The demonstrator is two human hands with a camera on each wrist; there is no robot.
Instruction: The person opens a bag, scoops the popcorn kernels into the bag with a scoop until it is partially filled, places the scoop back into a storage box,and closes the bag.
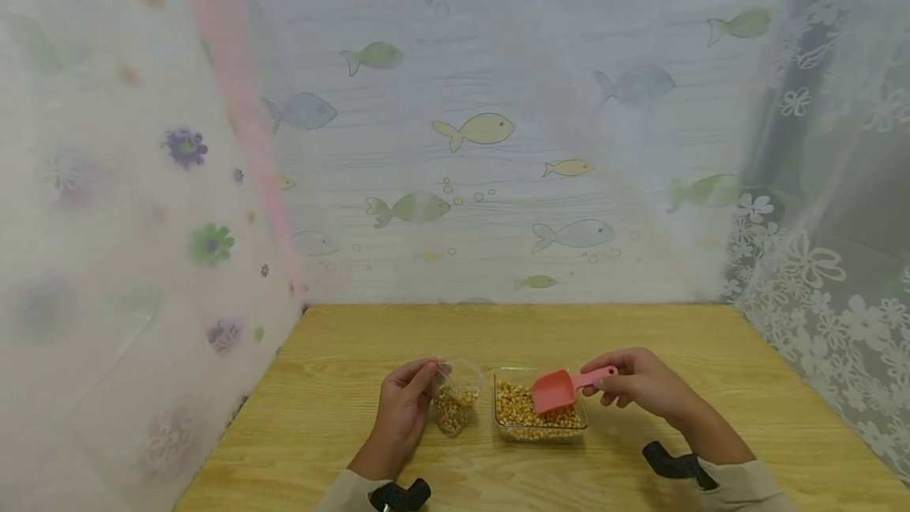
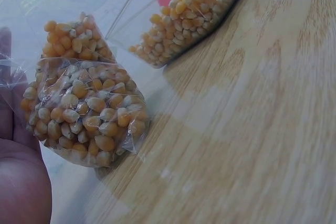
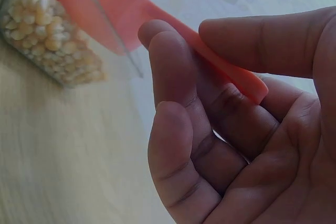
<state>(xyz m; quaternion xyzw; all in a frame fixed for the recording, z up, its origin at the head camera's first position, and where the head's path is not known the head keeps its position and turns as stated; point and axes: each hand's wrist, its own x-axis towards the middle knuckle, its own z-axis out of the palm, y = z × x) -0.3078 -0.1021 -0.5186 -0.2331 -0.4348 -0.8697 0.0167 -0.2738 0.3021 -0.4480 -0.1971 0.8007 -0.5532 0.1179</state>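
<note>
My left hand (image 1: 406, 405) pinches the rim of a clear plastic bag (image 1: 455, 409) partly filled with corn kernels (image 2: 86, 114). The bag's bottom sits at or just above the table; I cannot tell which. To its right is a rectangular glass container (image 1: 542, 438) of yellow corn kernels (image 1: 515, 404). With thumb and fingers my right hand (image 1: 643, 382) grips the handle of a pink scoop (image 1: 554, 392). The scoop's blade reaches over the container's right wall, its front edge at the kernels. In the right wrist view the handle (image 3: 226, 64) lies between thumb and curled fingers.
The wooden table (image 1: 526, 330) runs back to a curtain with printed fish (image 1: 476, 129). Flowered sheeting hangs at the left (image 1: 213, 243) and right (image 1: 810, 259). Black straps with mounts (image 1: 401, 494) are on both wrists over beige sleeves (image 1: 742, 484).
</note>
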